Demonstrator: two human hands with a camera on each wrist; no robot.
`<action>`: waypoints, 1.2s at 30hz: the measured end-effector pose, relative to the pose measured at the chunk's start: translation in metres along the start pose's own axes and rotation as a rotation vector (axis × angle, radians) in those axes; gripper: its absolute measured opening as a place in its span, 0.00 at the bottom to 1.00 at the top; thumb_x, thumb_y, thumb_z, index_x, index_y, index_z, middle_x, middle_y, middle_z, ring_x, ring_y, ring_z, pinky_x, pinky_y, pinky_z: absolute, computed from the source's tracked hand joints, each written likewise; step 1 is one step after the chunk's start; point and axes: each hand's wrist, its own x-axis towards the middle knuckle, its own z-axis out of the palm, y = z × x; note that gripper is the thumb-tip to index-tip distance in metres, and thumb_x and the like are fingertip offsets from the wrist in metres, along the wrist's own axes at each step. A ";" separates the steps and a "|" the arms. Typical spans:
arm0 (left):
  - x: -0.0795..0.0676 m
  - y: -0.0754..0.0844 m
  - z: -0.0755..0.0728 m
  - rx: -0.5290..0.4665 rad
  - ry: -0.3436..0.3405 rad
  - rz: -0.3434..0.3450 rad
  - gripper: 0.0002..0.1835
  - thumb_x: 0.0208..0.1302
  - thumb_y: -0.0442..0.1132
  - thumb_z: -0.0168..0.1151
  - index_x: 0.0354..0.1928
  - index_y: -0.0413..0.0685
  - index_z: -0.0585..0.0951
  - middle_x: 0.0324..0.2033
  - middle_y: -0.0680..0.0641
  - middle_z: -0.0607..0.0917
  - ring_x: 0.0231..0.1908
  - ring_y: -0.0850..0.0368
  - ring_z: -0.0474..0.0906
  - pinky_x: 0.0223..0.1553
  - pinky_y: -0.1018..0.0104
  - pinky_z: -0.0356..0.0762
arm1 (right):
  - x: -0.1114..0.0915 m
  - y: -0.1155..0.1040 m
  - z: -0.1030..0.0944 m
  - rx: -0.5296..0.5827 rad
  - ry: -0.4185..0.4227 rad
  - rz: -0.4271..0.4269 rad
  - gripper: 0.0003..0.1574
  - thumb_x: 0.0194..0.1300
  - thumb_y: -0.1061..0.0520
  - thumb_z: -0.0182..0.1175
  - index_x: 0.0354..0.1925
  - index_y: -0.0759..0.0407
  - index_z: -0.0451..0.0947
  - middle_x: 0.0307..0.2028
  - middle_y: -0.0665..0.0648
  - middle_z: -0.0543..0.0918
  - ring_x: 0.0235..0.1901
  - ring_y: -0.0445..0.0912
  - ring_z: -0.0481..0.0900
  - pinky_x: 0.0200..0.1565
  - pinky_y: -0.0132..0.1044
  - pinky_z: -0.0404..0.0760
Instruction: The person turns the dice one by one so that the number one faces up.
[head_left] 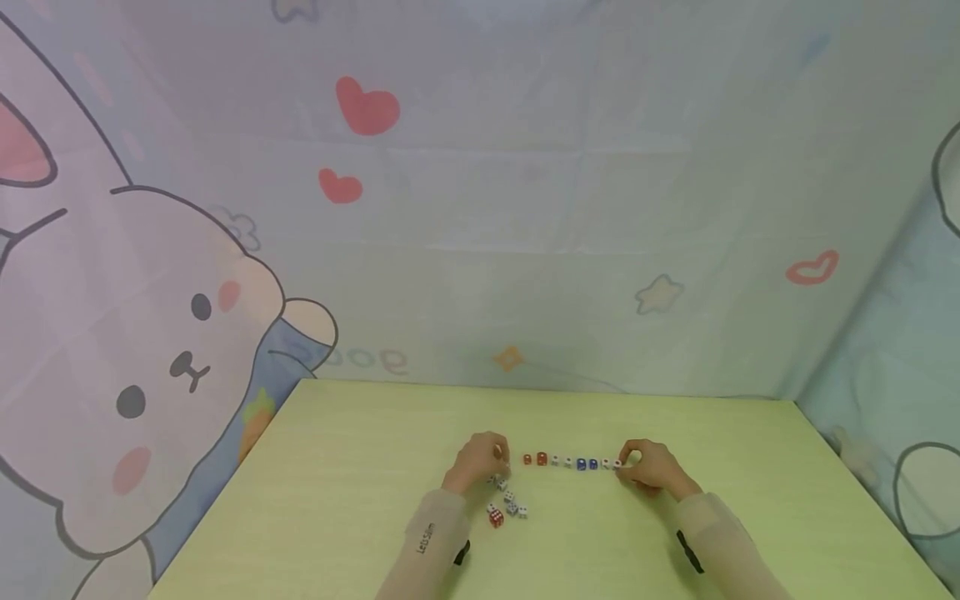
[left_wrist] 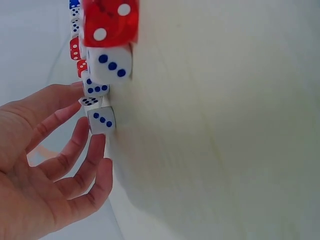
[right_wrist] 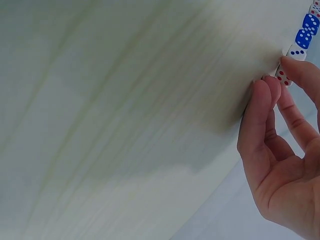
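Note:
A row of small dice runs across the table. My right hand (head_left: 651,467) is at its right end, pinching the end white die (right_wrist: 283,77) with red pips between thumb and finger. Beside that die stand a white die (right_wrist: 297,53) with blue pips and two blue dice (head_left: 587,464). At the left end are two red dice (head_left: 542,458). To the left of the row, my left hand (head_left: 480,458) pinches a tilted white die (left_wrist: 91,101) between thumb and finger. Another white die (left_wrist: 101,120) lies close to its other fingertips, partly in front of them.
Loose white dice (head_left: 512,507) and a larger red die (head_left: 496,517) lie nearer than the row, by the left forearm. The pale yellow table (head_left: 600,550) ends at the back against a printed cloth (head_left: 480,250) with hearts and a rabbit.

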 end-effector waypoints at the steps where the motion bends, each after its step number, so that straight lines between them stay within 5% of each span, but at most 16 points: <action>1: 0.000 0.001 -0.001 -0.003 -0.001 0.000 0.07 0.44 0.32 0.67 0.23 0.45 0.77 0.33 0.46 0.80 0.30 0.54 0.73 0.30 0.60 0.71 | 0.000 0.000 0.000 -0.001 0.001 0.002 0.07 0.52 0.57 0.63 0.31 0.55 0.75 0.10 0.51 0.70 0.10 0.40 0.63 0.13 0.30 0.66; 16: -0.004 -0.001 -0.004 0.016 -0.023 -0.002 0.10 0.47 0.35 0.66 0.34 0.42 0.81 0.35 0.43 0.82 0.30 0.55 0.76 0.31 0.61 0.74 | 0.000 0.001 -0.001 0.003 0.002 0.009 0.08 0.51 0.56 0.63 0.31 0.55 0.75 0.11 0.52 0.70 0.11 0.40 0.64 0.13 0.30 0.67; 36: 0.000 0.000 0.004 0.047 0.016 0.020 0.09 0.44 0.31 0.67 0.29 0.45 0.77 0.34 0.44 0.80 0.31 0.53 0.73 0.30 0.61 0.71 | -0.003 -0.002 -0.002 0.032 -0.009 0.014 0.07 0.52 0.57 0.62 0.32 0.55 0.75 0.08 0.51 0.67 0.10 0.40 0.62 0.13 0.30 0.66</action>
